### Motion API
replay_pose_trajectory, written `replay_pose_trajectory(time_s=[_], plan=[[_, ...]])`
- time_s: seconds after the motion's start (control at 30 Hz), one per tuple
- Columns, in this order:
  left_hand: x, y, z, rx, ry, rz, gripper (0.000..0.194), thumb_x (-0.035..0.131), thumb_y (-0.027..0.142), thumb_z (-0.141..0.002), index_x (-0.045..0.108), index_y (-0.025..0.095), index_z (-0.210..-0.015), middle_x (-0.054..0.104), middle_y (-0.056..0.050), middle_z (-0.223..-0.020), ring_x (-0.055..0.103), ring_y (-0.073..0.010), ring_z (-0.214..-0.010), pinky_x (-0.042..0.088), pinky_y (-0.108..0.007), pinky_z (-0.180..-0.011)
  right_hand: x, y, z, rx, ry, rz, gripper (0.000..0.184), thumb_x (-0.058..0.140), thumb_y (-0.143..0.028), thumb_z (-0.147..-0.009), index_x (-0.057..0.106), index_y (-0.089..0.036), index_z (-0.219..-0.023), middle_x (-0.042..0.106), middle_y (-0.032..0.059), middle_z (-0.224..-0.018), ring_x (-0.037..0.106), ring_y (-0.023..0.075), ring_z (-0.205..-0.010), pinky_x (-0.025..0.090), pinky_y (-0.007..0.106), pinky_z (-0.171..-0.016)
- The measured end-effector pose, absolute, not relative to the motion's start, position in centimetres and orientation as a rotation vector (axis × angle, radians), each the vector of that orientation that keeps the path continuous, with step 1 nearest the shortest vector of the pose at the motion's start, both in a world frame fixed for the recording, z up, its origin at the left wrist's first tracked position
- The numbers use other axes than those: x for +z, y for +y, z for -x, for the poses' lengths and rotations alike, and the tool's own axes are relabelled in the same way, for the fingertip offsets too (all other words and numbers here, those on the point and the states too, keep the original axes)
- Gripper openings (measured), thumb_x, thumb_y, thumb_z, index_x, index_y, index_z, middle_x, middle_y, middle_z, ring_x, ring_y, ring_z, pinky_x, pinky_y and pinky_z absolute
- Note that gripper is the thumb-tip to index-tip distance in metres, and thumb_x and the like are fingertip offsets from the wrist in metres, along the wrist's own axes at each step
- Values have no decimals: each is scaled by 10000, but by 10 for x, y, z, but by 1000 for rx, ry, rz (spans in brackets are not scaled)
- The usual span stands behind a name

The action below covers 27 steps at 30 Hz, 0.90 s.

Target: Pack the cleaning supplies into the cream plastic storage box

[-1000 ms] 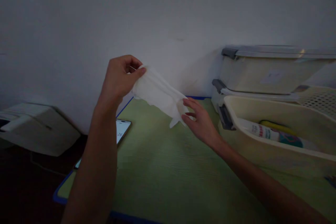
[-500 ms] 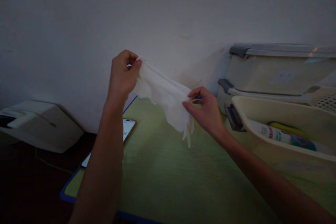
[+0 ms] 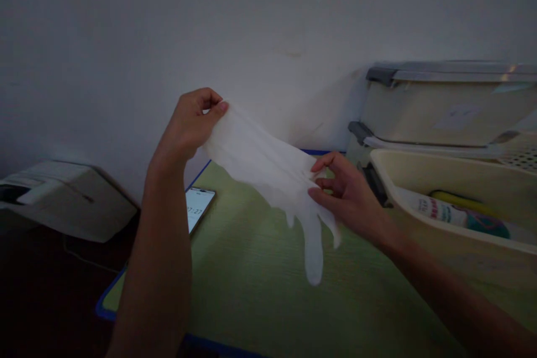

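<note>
A thin white glove (image 3: 268,168) is stretched in the air above a green table mat (image 3: 260,285). My left hand (image 3: 188,123) pinches the glove's cuff end at the upper left, thumb against fingers. My right hand (image 3: 348,196) pinches the glove near its palm, lower and to the right. The glove's fingers hang down loose below my right hand, one long finger dangling lowest.
A phone (image 3: 198,208) with a lit screen lies at the mat's left edge. A cream basket (image 3: 444,229) holding bottles (image 3: 432,211) stands at right, with a lidded storage box (image 3: 448,106) behind it against the wall. A white box (image 3: 62,201) sits at far left.
The glove has been pulled out from a crumpled bunch to nearly full length. My right hand went from open beside it to pinching it, and the glove's fingers now hang down.
</note>
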<state>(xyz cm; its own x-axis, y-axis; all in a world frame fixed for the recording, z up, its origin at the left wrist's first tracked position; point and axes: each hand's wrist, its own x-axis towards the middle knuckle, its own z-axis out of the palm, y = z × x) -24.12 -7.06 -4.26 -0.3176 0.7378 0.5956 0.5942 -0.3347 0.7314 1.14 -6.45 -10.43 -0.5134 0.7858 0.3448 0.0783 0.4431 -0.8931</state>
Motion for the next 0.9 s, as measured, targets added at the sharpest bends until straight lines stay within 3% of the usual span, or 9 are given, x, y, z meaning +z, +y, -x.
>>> replay_pose_trajectory(time_s=[0.13,0.27,0.37,0.43,0.53,0.7,0.9], plan=[[-37,-87,241,1459,1665,-1678,119,555,256,-796,509,194,-706,446,40,-539,380,-92,-485,334,-224,-501,-93,-90,-33,1077,-2077,731,123,553,-204,-726,521,-245,-839,532,-5,-847,499,86,-540,387,208,-404],[-41,-80,234,1063,1709,-1781,105,485,251,-824,511,194,-740,490,38,-568,424,-100,-453,348,-218,-475,-100,-106,-53,859,-2347,791,216,585,-184,-733,599,-275,-928,607,0,-886,516,92,-496,434,231,-422],[-63,-58,226,616,2021,-1992,92,511,201,-789,524,185,-699,577,-5,-673,537,-139,-573,404,-232,-534,-123,-99,-59,601,-2555,947,277,573,-123,-730,623,-230,-981,631,31,-884,570,120,-532,487,268,-519],[-81,-42,220,532,2159,-2027,76,536,136,-742,530,176,-677,607,-43,-734,583,-181,-691,430,-261,-611,-140,-90,-60,400,-2665,1055,289,557,-89,-738,632,-193,-997,638,67,-934,641,177,-695,512,310,-640],[-103,-27,210,477,2237,-2081,36,547,131,-744,560,163,-753,632,-97,-871,596,-235,-852,442,-316,-710,-157,-81,-61,261,-2716,1164,287,543,-102,-771,627,-199,-1028,648,83,-986,661,222,-816,513,345,-697],[-112,-24,187,376,2102,-2263,170,497,230,-841,592,125,-935,639,-144,-1002,603,-251,-925,450,-340,-770,-166,-81,-62,259,-2692,1230,276,502,-124,-809,607,-204,-1052,647,76,-997,665,211,-792,514,340,-677],[-143,-46,152,163,1810,-2407,274,466,280,-878,627,88,-988,654,-168,-1073,615,-255,-1003,454,-328,-858,-172,-85,-66,172,-2699,1219,297,484,-135,-820,578,-194,-1094,582,100,-1049,662,197,-713,533,345,-596]])
